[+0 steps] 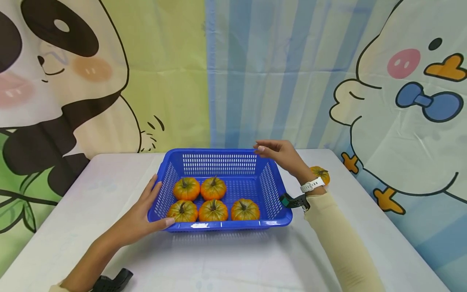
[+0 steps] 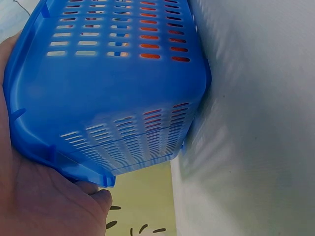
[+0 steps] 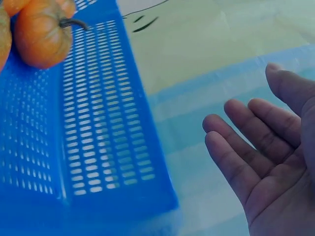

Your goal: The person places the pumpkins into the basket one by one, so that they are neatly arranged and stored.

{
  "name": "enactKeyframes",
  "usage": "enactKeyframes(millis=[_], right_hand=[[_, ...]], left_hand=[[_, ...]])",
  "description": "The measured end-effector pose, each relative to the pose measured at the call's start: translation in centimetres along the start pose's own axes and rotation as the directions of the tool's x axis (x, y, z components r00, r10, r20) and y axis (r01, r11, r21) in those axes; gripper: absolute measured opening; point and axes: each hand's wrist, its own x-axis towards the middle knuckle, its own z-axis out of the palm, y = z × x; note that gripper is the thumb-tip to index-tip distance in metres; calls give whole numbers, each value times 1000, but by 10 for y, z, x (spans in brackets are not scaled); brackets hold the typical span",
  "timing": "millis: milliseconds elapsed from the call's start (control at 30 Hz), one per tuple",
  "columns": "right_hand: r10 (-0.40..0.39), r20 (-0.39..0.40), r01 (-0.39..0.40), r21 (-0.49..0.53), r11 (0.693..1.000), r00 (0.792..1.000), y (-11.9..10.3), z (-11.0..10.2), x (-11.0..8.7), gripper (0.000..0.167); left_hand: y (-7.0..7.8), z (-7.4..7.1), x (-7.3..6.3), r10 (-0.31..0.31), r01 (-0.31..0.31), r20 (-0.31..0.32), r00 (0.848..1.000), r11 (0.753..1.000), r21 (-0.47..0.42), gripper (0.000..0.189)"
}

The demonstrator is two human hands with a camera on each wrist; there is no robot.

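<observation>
A blue plastic basket (image 1: 233, 182) with slotted walls stands on the table. Inside it sit several small orange-green pumpkins (image 1: 245, 209), two behind and three along the front wall. My left hand (image 1: 140, 215) holds the basket's front left corner, its thumb over the front rim and its fingers along the left side. In the left wrist view the palm lies against the rim of the basket (image 2: 98, 88). Above the back right corner, my right hand (image 1: 275, 152) hovers with nothing in it, fingers loosely extended, as the right hand (image 3: 266, 162) also shows in the right wrist view.
Another pumpkin (image 1: 321, 174) lies on the table to the right of the basket, partly hidden behind the right wrist. The white tabletop (image 1: 219, 263) reaches back to a curtain (image 1: 233, 73) printed with cartoon animals.
</observation>
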Motion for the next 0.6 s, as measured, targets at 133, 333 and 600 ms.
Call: enactKeyframes(millis=[133, 333, 600], right_hand=[[-7, -52, 8, 13, 1000, 999, 2, -9, -8, 45], [38, -134, -41, -22, 999, 990, 9, -20, -28, 46], [66, -307, -106, -112, 988, 949, 30, -48, -56, 53]], left_hand=[[-2, 1, 0, 6, -6, -1, 1000, 1000, -1, 104], [-4, 1, 0, 11, -11, -1, 1000, 1000, -12, 105], [-3, 2, 0, 9, -9, -2, 1000, 1000, 0, 104]])
